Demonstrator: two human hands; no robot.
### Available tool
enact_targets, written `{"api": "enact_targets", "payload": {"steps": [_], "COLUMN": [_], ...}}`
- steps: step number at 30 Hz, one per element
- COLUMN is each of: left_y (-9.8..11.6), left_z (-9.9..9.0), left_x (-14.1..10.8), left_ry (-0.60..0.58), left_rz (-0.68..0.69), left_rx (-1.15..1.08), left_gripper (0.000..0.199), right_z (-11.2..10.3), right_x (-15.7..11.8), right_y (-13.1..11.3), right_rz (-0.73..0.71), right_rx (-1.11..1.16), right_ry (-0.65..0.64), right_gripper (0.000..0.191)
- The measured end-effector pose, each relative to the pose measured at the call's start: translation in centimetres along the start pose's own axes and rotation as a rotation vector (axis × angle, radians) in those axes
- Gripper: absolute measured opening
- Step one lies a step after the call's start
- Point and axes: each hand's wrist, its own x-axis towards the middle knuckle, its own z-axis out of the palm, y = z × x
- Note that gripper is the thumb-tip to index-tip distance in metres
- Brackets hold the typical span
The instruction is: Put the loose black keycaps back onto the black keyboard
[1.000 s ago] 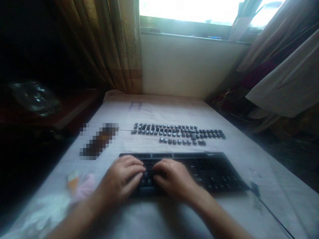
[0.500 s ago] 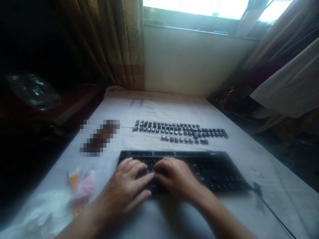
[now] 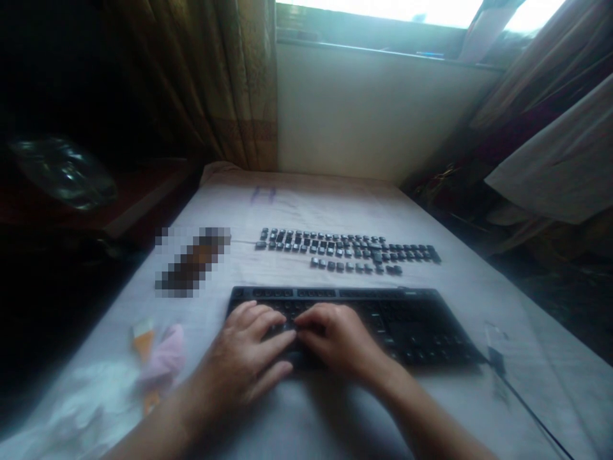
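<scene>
At the near left lies a pale crumpled thing, blurred; just beyond it a pink cloth rests against a brush with an orange handle and white bristles. At the near right a black cable runs from a small dark piece beside the keyboard's right end.

The black keyboard lies flat across the middle of the white-covered table, under both hands; the left hand is over its left end, fingers loosely spread, the thumb reaching just past the near edge; the right hand is beside it, fingers curled in toward the thumb, near the left fingertips; whether they pinch anything I cannot tell.

Beyond the keyboard, loose black keycaps stand in several rows, with a shorter row nearest the keyboard; left of them is a dark and orange object, pixelated; farther off, purple marks show on the table cover.

At the far left a clear shiny thing sits in shadow; a gold-brown curtain, a pale wall and a bright window are farthest; pale cloth hangs at the right.
</scene>
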Motion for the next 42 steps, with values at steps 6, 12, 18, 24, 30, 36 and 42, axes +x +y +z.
{"api": "enact_targets", "payload": {"steps": [6,12,18,24,30,36,42], "left_y": [0.0,0.0,0.1,0.1,-0.1,-1.2,-1.8], "left_z": [0.2,0.1,0.2,0.3,0.6,0.7,0.9], "left_x": [-0.1,0.0,-0.1,-0.1,-0.2,-0.1,0.0], "left_ry": [-0.009,-0.014,-0.006,0.006,0.019,0.059,0.128], "left_rz": [-0.010,0.000,-0.029,-0.032,-0.013,0.126,0.197], "left_rx": [0.004,0.019,-0.012,-0.003,0.040,0.167,0.226], "left_gripper": [0.030,0.032,0.031,0.029,0.029,0.034,0.033], "right_z": [0.1,0.0,0.1,-0.1,0.0,0.4,-0.6], "right_x": [-0.1,0.0,0.0,0.2,0.3,0.1,-0.2], "right_y": [0.1,0.1,0.3,0.1,-0.5,-0.4,-0.6], "right_rz": [0.022,0.009,0.008,0.014,0.052,-0.013,-0.078], "right_rx": [0.027,-0.006,-0.013,-0.024,-0.105,-0.206,-0.197], "right_ry": [0.006,0.023,0.017,-0.019,0.011,0.040,0.073], "right_gripper": [0.019,0.017,0.016,0.015,0.016,0.020,0.021]}}
